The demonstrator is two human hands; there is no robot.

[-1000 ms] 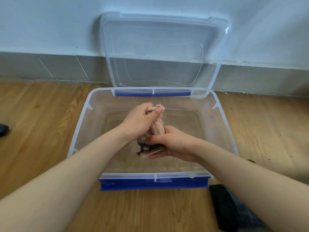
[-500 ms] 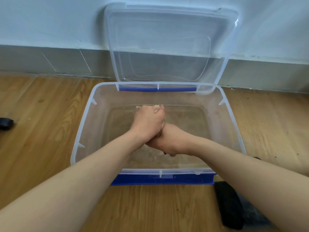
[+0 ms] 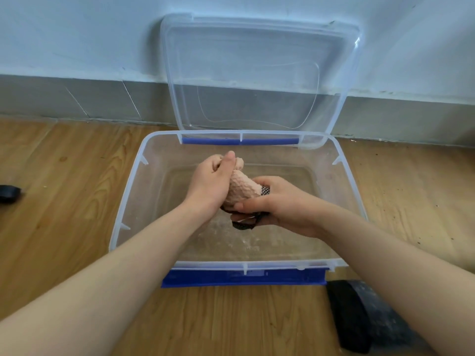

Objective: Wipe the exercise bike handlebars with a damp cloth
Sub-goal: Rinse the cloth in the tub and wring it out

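Note:
A pale pink textured cloth [image 3: 240, 189] with a black mesh edge is rolled into a thick twist above a clear plastic tub [image 3: 133, 181]. My left hand [image 3: 209, 185] grips the upper end of the twist, thumb pointing up. My right hand [image 3: 279, 204] grips the lower end, where black mesh hangs out below the fingers. Both hands are over shallow water in the tub. The exercise bike is not in view.
The tub stands on a wooden floor by a wall, its clear lid [image 3: 257, 73] propped upright behind it and a blue latch [image 3: 244, 277] at the front. A black object [image 3: 359, 314] lies at the lower right. Another small black thing [image 3: 9, 193] sits at the left edge.
Half a second ago my hands were pressed together with the cloth hidden between them. They have since drawn apart, and the twisted cloth shows between them again.

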